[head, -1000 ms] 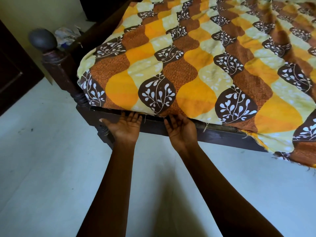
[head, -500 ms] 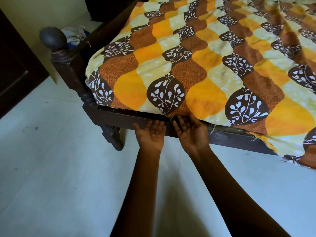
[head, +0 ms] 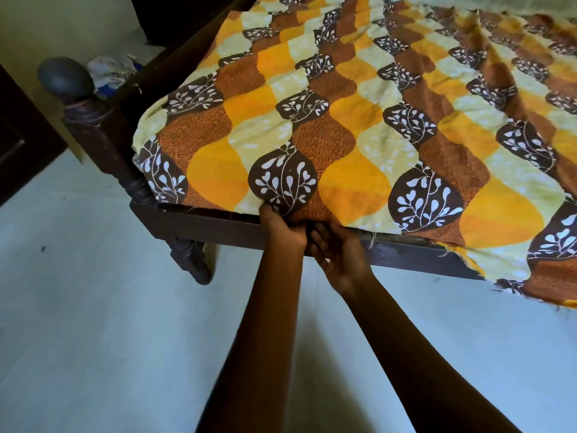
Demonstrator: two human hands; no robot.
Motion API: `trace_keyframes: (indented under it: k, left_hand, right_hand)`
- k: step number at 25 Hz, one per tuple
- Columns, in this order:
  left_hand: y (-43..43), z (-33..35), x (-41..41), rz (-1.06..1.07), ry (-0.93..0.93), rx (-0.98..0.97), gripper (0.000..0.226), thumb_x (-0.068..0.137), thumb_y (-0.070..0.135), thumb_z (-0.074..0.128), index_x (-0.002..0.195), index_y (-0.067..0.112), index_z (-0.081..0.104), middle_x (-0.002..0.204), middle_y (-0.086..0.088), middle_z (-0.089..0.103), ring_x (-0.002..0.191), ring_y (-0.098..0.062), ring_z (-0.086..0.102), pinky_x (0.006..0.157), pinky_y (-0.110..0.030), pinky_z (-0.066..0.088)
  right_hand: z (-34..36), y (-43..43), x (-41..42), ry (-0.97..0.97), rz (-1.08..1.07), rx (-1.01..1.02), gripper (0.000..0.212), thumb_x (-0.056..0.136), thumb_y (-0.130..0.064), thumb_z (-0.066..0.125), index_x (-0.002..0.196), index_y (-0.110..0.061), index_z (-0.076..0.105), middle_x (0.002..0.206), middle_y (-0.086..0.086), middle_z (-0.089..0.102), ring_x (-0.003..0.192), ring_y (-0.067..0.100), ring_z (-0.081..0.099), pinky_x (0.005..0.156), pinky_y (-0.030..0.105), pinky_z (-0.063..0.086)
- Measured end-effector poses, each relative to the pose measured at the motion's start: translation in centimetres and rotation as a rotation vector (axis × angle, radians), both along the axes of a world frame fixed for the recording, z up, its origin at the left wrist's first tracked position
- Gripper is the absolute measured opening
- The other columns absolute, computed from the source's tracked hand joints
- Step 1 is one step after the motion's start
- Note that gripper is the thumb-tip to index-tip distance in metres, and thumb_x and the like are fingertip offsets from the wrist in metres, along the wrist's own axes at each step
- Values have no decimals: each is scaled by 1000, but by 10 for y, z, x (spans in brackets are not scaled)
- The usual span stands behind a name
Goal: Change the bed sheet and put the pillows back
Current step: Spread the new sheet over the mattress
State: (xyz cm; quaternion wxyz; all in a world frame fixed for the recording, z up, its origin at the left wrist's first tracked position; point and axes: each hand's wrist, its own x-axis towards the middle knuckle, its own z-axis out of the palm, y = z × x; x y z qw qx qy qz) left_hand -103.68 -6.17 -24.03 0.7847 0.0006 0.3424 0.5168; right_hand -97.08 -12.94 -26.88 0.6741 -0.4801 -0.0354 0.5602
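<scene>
Far left: dark wooden bedpost with a round ball top [head: 66, 79] at the near-left corner of the bed, crumpled white and blue cloth [head: 110, 69] on the pale floor [head: 93, 307] behind it. The orange, yellow and brown leaf-print bed sheet [head: 359, 132] is spread over the mattress. Its hem is tucked along the near edge at the left and hangs loose over the dark wooden side rail [head: 215, 225] at the far right. Both arms are stretched forward and converge at the near edge. Left hand [head: 282, 228]: knuckles up, fingertips hidden under the hem, gripping the fabric. Right hand [head: 338, 254]: touching the left, palm turned left, fingers curled up under the same fold. Can't tell if it actually holds cloth.
</scene>
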Motion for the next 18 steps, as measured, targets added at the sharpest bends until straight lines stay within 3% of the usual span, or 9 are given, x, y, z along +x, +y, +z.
trace_keyframes:
  k: [3, 5, 8, 14, 18]
  left_hand:
    - [-45, -8, -15, -23, 166, -121, 37, 97, 25, 42, 129, 8, 48, 133, -13, 51, 117, -29, 51, 92, -39, 42]
    - [-63, -21, -21, -132, 169, -154, 33, 96, 22, 45, 125, 8, 52, 130, -12, 54, 110, -28, 55, 86, -40, 45]
    - [-70, -35, -17, -302, 175, -135, 28, 99, 24, 40, 118, 10, 55, 129, -11, 56, 107, -27, 56, 87, -40, 44]
    - [-106, -37, 42, -638, 426, 58, 33, 100, 28, 39, 126, 11, 51, 132, -9, 54, 118, -27, 53, 95, -39, 43]
    - [-139, -43, 113, -809, 421, 114, 43, 99, 34, 38, 135, 13, 44, 137, -7, 50, 124, -26, 49, 95, -38, 42]
  right_hand:
    - [-6, -22, 13, -115, 16, -97, 22, 96, -20, 47, 113, -20, 60, 101, -3, 66, 91, 11, 61, 74, 26, 46]
    - [-10, -45, 23, -159, 22, -142, 22, 97, -20, 45, 113, -22, 61, 106, -2, 65, 96, 13, 60, 74, 26, 46]
    - [-14, -83, 40, -171, -65, -204, 20, 98, -23, 44, 105, -25, 63, 107, -2, 64, 97, 15, 59, 75, 26, 46]
    - [-16, -136, 111, -106, -323, -214, 32, 96, -24, 49, 125, -14, 57, 102, 1, 63, 90, 14, 59, 72, 25, 46]
    - [-34, -164, 175, 95, -583, -137, 49, 92, -32, 55, 133, -7, 44, 106, 9, 58, 98, 21, 59, 79, 30, 50]
